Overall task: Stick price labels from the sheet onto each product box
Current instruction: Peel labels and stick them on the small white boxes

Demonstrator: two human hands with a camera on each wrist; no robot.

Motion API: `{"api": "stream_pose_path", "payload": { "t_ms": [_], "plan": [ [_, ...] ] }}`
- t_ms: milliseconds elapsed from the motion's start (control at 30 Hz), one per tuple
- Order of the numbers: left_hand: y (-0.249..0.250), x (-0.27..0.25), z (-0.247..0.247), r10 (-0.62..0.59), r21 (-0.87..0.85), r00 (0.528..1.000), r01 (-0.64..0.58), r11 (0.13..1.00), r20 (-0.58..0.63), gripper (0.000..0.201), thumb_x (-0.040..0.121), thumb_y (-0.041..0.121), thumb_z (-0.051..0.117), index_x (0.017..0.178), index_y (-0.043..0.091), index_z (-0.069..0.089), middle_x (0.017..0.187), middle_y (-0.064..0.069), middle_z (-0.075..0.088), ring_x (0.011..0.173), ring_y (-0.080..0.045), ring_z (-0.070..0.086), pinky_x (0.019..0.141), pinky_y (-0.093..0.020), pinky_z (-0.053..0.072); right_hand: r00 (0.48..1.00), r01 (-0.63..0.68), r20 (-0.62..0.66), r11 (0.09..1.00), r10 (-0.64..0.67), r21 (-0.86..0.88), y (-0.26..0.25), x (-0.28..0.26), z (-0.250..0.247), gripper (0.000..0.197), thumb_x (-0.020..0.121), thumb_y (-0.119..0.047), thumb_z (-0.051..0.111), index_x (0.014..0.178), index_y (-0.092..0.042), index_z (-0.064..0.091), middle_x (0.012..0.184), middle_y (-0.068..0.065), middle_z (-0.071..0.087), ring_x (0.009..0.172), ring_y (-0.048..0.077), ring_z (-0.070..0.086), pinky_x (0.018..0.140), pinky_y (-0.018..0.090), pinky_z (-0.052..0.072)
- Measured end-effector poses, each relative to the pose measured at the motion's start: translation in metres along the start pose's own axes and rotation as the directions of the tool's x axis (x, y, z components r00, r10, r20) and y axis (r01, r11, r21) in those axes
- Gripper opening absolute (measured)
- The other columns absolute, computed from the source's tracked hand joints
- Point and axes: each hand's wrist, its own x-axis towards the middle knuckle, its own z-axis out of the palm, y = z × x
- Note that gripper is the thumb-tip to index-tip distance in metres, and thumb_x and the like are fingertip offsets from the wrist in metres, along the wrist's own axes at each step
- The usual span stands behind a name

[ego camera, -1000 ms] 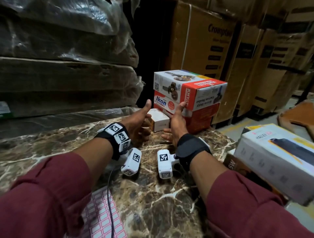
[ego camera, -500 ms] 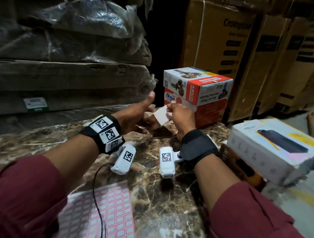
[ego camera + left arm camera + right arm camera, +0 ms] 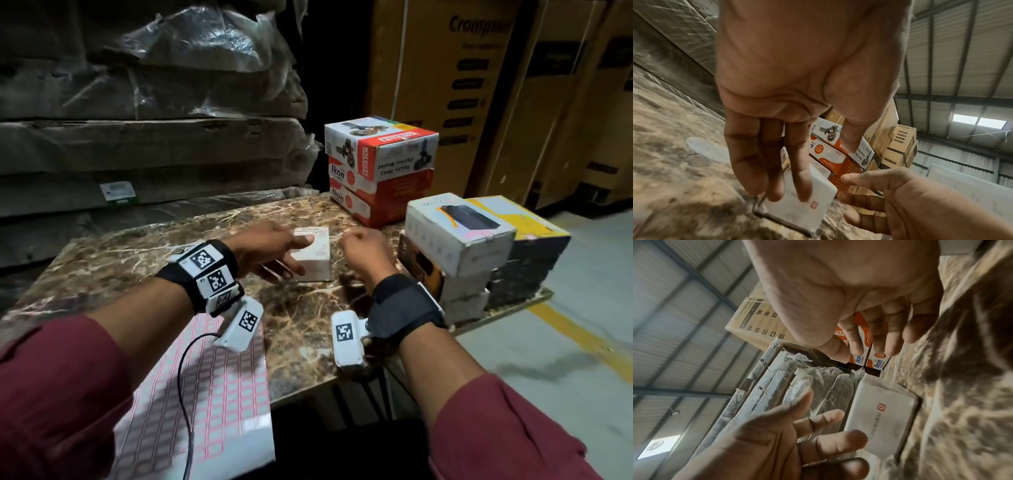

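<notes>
A small white product box [image 3: 313, 255] lies on the marble table [image 3: 137, 260]. My left hand [image 3: 274, 250] reaches over it from the left, straight fingers [image 3: 797, 178] touching its side and thumb above its top. The same box [image 3: 803, 206] [image 3: 879, 418] carries a small red logo. My right hand [image 3: 363, 246] hovers just right of the box, fingers [image 3: 879, 331] loosely curled around nothing. The pink-grid label sheet [image 3: 219, 394] lies at the table's near left edge under my left forearm, with a black cable across it.
A stack of red and white product boxes [image 3: 380, 171] stands at the table's back. A white box [image 3: 459, 233] tops a pile on the right, beside a black and yellow box [image 3: 527, 246]. Large brown cartons [image 3: 479, 85] and plastic-wrapped stacks [image 3: 154, 102] rise behind.
The small white box was held up between both hands by the back stack; it now lies on the table closer to me. My right hand has let go of it.
</notes>
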Motion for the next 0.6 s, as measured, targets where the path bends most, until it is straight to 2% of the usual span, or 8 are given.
{"api": "stream_pose_path", "payload": {
  "t_ms": [100,200,267,333,367,433,533,600],
  "plan": [
    [-0.005,-0.006,0.005,-0.005,0.002,0.999,0.005,1.0,-0.049,0.047,0.098,0.048,0.067,0.121,0.007,0.066,0.101,-0.015,0.077,0.077,-0.024,0.065,0.066,-0.034,0.055,0.996,0.07,0.061,0.98,-0.059,-0.187,-0.001,-0.016,-0.002,0.034,0.09,-0.035,0.073,0.123,-0.026,0.071,0.131,0.004,0.071,0.121,0.029,0.065,0.096,0.034,0.051],
    [0.0,-0.017,-0.001,0.023,0.029,0.993,-0.02,0.999,-0.118,0.044,0.097,0.054,0.066,0.115,0.014,0.066,0.095,-0.009,0.075,0.074,-0.021,0.065,0.07,-0.035,0.052,0.979,0.193,0.121,0.939,-0.164,-0.286,-0.011,-0.026,0.005,0.06,0.09,-0.06,0.073,0.139,-0.027,0.064,0.147,0.007,0.064,0.136,0.032,0.058,0.109,0.041,0.049],
    [0.003,-0.031,-0.007,0.04,0.034,0.986,-0.035,0.999,-0.161,0.043,0.098,0.052,0.066,0.115,0.013,0.069,0.098,-0.011,0.077,0.077,-0.023,0.064,0.069,-0.035,0.05,0.961,0.258,0.202,0.879,-0.19,-0.401,-0.021,-0.027,0.015,0.07,0.091,-0.069,0.067,0.146,-0.026,0.06,0.153,0.008,0.059,0.14,0.035,0.055,0.112,0.045,0.047],
    [-0.003,-0.047,-0.008,0.015,0.027,0.979,-0.01,1.0,-0.202,0.043,0.1,0.052,0.063,0.117,0.013,0.068,0.1,-0.013,0.079,0.075,-0.025,0.066,0.064,-0.031,0.049,0.907,0.37,0.386,0.759,-0.17,-0.535,-0.033,-0.027,0.019,0.067,0.096,-0.067,0.063,0.146,-0.022,0.061,0.152,0.01,0.059,0.138,0.035,0.056,0.109,0.042,0.049],
    [-0.009,-0.056,-0.006,-0.022,0.015,0.98,0.025,1.0,-0.2,0.044,0.1,0.053,0.061,0.12,0.014,0.066,0.098,-0.014,0.08,0.074,-0.026,0.069,0.061,-0.029,0.049,0.877,0.415,0.458,0.704,-0.141,-0.577,-0.039,-0.026,0.02,0.063,0.099,-0.063,0.062,0.143,-0.019,0.063,0.15,0.011,0.061,0.135,0.035,0.058,0.106,0.039,0.05],
    [-0.024,-0.073,0.003,-0.109,-0.044,0.982,0.104,0.994,-0.155,0.049,0.1,0.059,0.058,0.124,0.017,0.061,0.097,-0.013,0.081,0.079,-0.027,0.075,0.06,-0.029,0.053,0.851,0.463,0.512,0.63,-0.12,-0.623,-0.048,-0.023,0.015,0.054,0.101,-0.057,0.061,0.133,-0.014,0.071,0.139,0.012,0.068,0.124,0.034,0.064,0.098,0.037,0.054],
    [-0.042,-0.089,0.012,-0.133,-0.22,0.978,0.097,0.971,-0.158,0.059,0.097,0.067,0.055,0.129,0.018,0.059,0.104,-0.012,0.08,0.092,-0.031,0.076,0.066,-0.034,0.057,0.843,0.455,0.529,0.652,-0.097,-0.606,-0.054,-0.026,0.0,0.051,0.098,-0.057,0.066,0.108,-0.009,0.078,0.114,0.014,0.075,0.104,0.034,0.07,0.092,0.044,0.061],
    [-0.045,-0.092,0.013,-0.121,-0.31,0.969,0.05,0.949,-0.214,0.066,0.094,0.07,0.058,0.134,0.018,0.058,0.113,-0.013,0.077,0.088,-0.029,0.072,0.066,-0.036,0.057,0.838,0.451,0.536,0.683,-0.102,-0.574,-0.052,-0.03,-0.011,0.053,0.097,-0.06,0.068,0.078,-0.01,0.07,0.086,0.012,0.071,0.082,0.03,0.067,0.077,0.043,0.06]
  ]
}}
